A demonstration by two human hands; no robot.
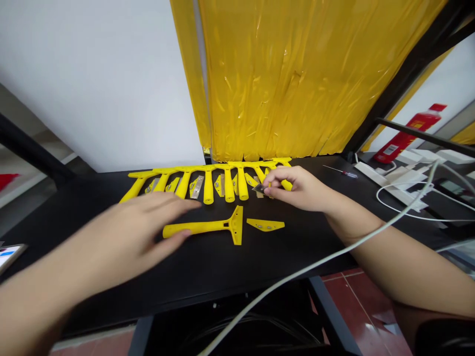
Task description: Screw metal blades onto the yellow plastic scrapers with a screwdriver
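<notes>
My left hand is open, its thumb and fingers spread around the grip end of a yellow scraper handle lying on the black table. Whether the thumb touches it I cannot tell. To the right of its wide T-shaped head lies a yellow clamp plate with two screws. My right hand is closed in a pinch on a small dark metal blade, close to the row of parts. Several more yellow scraper handles stretch along the back, with clamp plates and metal blades between them.
A screwdriver rests at the back right. Beyond it are a white power strip, cables and a red bottle. One white cable crosses the view in front of my right arm. A phone-like screen sits at the left edge.
</notes>
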